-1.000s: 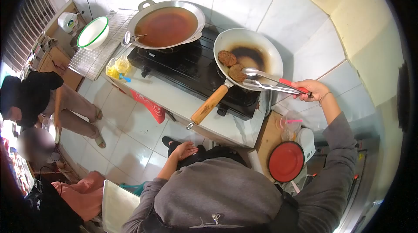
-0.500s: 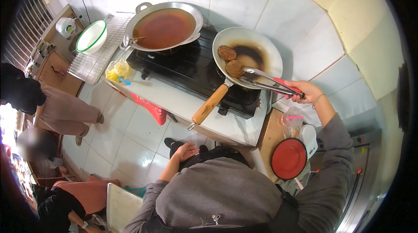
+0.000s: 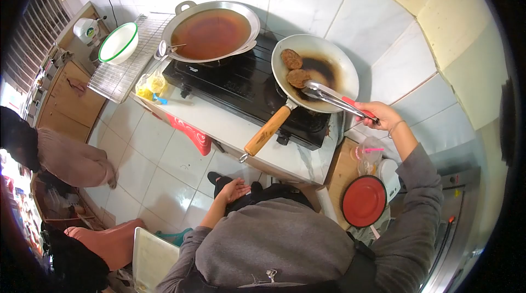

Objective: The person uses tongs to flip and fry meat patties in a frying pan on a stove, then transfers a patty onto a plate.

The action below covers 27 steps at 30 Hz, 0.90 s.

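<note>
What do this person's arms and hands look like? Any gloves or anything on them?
No gloves: the left hand and right hand are both bare. Long, loose grey sleeves cover the arms, ending on the forearms. The right wrist wears a thin band; none shows on the left.

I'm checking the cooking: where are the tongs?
Right of centre in the head view, the tongs are in the right hand, tips at the lower patty in the pan.
</note>
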Tool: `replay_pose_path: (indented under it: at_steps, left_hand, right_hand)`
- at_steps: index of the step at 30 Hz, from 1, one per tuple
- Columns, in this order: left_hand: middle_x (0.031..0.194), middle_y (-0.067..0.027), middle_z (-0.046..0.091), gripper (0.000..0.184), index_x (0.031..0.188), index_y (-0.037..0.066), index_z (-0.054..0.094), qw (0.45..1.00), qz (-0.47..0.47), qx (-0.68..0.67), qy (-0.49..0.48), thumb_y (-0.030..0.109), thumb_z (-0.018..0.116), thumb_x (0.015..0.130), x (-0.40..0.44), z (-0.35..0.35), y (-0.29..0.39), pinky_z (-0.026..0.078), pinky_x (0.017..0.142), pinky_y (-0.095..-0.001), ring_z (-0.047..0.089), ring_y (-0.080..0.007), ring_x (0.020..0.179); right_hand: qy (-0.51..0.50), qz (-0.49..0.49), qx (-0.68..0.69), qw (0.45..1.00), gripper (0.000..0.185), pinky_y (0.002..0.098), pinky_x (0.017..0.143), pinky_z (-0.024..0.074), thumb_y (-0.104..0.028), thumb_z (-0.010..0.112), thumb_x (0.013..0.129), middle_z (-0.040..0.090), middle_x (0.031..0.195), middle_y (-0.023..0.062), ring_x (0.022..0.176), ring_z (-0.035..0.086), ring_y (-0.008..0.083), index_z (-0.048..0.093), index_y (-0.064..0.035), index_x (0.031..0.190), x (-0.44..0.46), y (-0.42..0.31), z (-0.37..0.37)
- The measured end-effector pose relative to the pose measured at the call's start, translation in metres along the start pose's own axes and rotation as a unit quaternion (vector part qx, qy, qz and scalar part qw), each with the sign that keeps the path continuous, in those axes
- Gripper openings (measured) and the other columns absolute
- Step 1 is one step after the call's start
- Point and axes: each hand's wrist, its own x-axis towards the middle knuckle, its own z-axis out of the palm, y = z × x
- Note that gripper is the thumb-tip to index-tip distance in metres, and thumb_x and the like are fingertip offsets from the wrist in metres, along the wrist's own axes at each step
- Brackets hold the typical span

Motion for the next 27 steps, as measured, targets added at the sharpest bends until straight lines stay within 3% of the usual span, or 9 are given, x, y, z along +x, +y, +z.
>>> replay_pose_path:
  at_steps: [2, 11, 14, 19, 23, 27]
  left_hand:
    - [0.114, -0.0266, 0.035, 0.044, 0.118, -0.007, 0.025, 1.0, 0.003, -0.004, 0.007, 0.022, 0.038, 0.088, 0.0, 0.0, 0.0, 0.037, 0.091, -0.0419, 0.04, -0.0369, 0.107]
    - [0.111, -0.0271, 0.035, 0.038, 0.113, -0.007, 0.028, 1.0, 0.009, -0.008, 0.017, 0.019, 0.038, 0.087, -0.002, 0.005, 0.001, 0.037, 0.091, -0.0425, 0.04, -0.0382, 0.105]
    - [0.112, -0.0274, 0.034, 0.038, 0.113, -0.006, 0.028, 1.0, 0.006, 0.007, 0.02, 0.019, 0.038, 0.087, 0.001, 0.003, 0.001, 0.037, 0.091, -0.0428, 0.04, -0.0383, 0.105]
    - [0.109, -0.0269, 0.037, 0.034, 0.108, -0.006, 0.033, 1.0, 0.006, 0.009, 0.026, 0.02, 0.038, 0.087, -0.003, 0.011, 0.002, 0.038, 0.09, -0.0421, 0.041, -0.037, 0.106]
    - [0.112, -0.0273, 0.034, 0.039, 0.115, -0.007, 0.026, 1.0, 0.008, 0.007, 0.022, 0.019, 0.036, 0.088, -0.008, 0.015, 0.003, 0.037, 0.091, -0.0427, 0.04, -0.0384, 0.105]
    - [0.113, -0.0273, 0.033, 0.039, 0.115, -0.007, 0.026, 1.0, 0.009, 0.006, 0.022, 0.019, 0.036, 0.088, -0.01, 0.017, 0.002, 0.036, 0.092, -0.0425, 0.039, -0.0381, 0.107]
  right_hand:
    - [0.019, 0.003, -0.004, 1.0, 0.032, 0.0134, 0.034, 0.0425, -0.03, 0.061, 0.075, 0.056, 0.065, 0.0058, 0.041, 0.049, 0.0037, 0.055, -0.0001, 0.084, -0.003, -0.001, 0.0]
    - [0.178, -0.161, -0.194, 0.951, 0.031, 0.0207, 0.035, 0.0395, -0.023, 0.066, 0.07, 0.053, 0.061, 0.0053, 0.041, 0.046, 0.0076, 0.051, 0.0015, 0.081, -0.019, -0.009, 0.008]
    - [0.186, -0.217, -0.229, 0.931, 0.032, 0.0209, 0.035, 0.0394, -0.021, 0.067, 0.069, 0.053, 0.06, 0.0054, 0.04, 0.046, 0.0078, 0.05, 0.0029, 0.083, -0.026, -0.013, 0.017]
    - [0.162, -0.23, -0.283, 0.917, 0.033, 0.0212, 0.035, 0.0395, -0.021, 0.067, 0.068, 0.054, 0.057, 0.0058, 0.04, 0.048, 0.0085, 0.051, 0.0037, 0.082, -0.028, -0.021, 0.037]
    - [0.172, -0.259, -0.362, 0.879, 0.033, 0.0236, 0.036, 0.0397, -0.021, 0.069, 0.065, 0.056, 0.057, 0.0086, 0.039, 0.05, 0.0099, 0.052, 0.0023, 0.081, -0.033, -0.027, 0.048]
    - [0.182, -0.334, -0.485, 0.788, 0.031, 0.031, 0.048, 0.0437, -0.02, 0.069, 0.061, 0.058, 0.062, 0.0147, 0.05, 0.056, 0.0217, 0.054, -0.0005, 0.08, -0.045, -0.03, 0.055]
